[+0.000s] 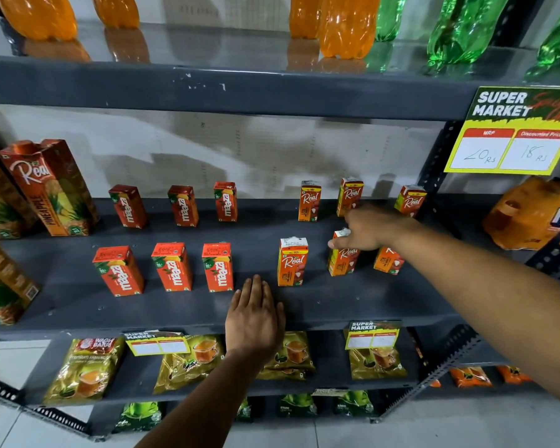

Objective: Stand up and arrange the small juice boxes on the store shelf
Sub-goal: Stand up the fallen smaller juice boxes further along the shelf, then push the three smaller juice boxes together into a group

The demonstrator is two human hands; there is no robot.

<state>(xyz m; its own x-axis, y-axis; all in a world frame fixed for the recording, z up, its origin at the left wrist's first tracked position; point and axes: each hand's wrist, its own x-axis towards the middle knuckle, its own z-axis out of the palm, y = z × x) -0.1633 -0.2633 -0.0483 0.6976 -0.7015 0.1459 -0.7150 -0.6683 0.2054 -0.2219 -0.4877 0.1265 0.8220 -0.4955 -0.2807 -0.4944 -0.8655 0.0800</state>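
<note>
On the grey middle shelf (78, 299) small juice boxes stand upright in two rows. Red Maaza boxes fill the left half, three at the back (183, 205) and three in front (172, 267). Orange Real boxes are on the right, three at the back (309, 201) and three in front. My right hand (372, 229) reaches over the middle front Real box (342, 261), fingers curled on its top. The front-left Real box (292, 261) stands free; the front-right one (388, 260) is partly hidden by my forearm. My left hand (254, 315) rests flat on the shelf's front edge, holding nothing.
Tall Real pineapple cartons (50, 189) stand at the shelf's left end. Orange and green bottles (346, 27) line the shelf above. A yellow price tag (511, 134) hangs at the right upright, with an orange multipack (527, 211) beyond it. Tea packets (84, 367) lie on the shelf below.
</note>
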